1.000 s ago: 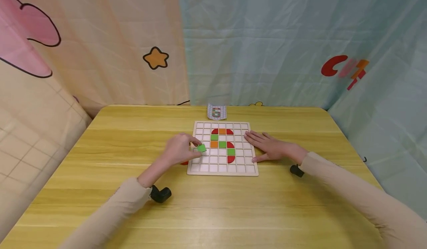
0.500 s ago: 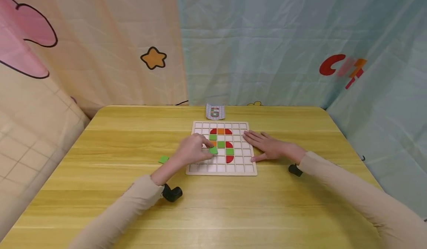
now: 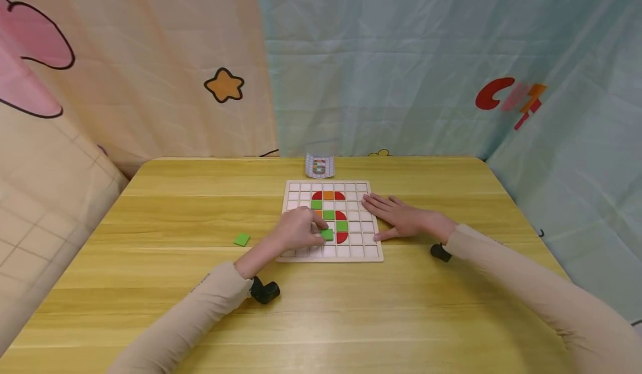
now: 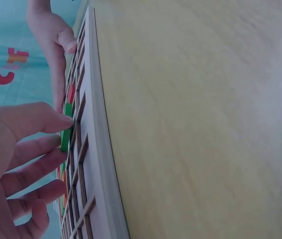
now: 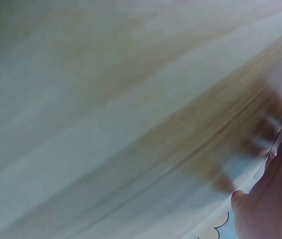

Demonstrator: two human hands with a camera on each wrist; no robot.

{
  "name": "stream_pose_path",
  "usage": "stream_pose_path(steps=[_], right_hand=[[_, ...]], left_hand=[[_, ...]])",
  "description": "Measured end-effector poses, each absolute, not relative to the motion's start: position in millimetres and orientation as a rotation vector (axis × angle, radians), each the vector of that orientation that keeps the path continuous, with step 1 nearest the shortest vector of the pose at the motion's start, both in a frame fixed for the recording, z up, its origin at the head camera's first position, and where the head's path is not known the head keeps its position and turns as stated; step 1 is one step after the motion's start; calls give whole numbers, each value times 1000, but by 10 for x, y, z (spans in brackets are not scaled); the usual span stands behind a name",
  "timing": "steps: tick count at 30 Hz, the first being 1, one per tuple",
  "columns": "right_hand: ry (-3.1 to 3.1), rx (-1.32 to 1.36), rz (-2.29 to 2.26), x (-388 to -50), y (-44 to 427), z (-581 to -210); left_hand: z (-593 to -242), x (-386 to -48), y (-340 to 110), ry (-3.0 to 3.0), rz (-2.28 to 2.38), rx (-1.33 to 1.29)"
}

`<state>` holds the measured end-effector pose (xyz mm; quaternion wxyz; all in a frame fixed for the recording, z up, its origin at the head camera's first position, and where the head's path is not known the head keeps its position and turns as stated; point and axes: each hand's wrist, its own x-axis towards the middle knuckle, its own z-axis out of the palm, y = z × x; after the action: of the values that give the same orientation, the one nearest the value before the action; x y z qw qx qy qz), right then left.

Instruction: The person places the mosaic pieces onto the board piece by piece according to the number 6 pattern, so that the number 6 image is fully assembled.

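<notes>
Between thumb and fingers, my left hand (image 3: 298, 230) pinches a green square tile (image 3: 327, 234) low over the white grid board (image 3: 330, 260). In the left wrist view, the thumb and a fingertip touch the edges of this green tile (image 4: 66, 130). Just right of it lies a red rounded piece (image 3: 342, 238), below another green tile (image 3: 342, 226). More red, orange and green pieces form a curve on the grid, partly covered by the left hand. My right hand (image 3: 401, 218) rests with spread fingers on the board's right edge. The right wrist view shows only part of that hand (image 5: 272, 199).
One loose green tile (image 3: 242, 239) lies on the wooden table (image 3: 331, 312), left of the board. Behind the board stands a small card (image 3: 319, 166) printed with a coloured grid pattern. Curtains (image 3: 391, 84) hang along the table's far side.
My left hand has carried the green tile rightward from the board's left side, and slightly nearer, to beside the red piece. The loose green tile has come into view. My right hand stays put.
</notes>
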<state>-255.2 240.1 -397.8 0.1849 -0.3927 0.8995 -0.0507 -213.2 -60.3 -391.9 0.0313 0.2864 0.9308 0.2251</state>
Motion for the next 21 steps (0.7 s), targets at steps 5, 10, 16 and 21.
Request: stream_pose_path(steps=[5, 10, 16, 21], right_hand=[[2537, -1115, -158, -2555, 2410, -4012], [2536, -1110, -146, -2555, 2413, -4031], [2526, -1086, -129, -2556, 2397, -4006], [2537, -1065, -116, -2557, 2397, -4006]], left_hand=[[-3944, -2113, -595, 2870, 680, 898], [-3936, -2089, -585, 2866, 682, 892], [-3944, -2097, -581, 2859, 684, 907], [-3962, -2108, -576, 2868, 679, 927]])
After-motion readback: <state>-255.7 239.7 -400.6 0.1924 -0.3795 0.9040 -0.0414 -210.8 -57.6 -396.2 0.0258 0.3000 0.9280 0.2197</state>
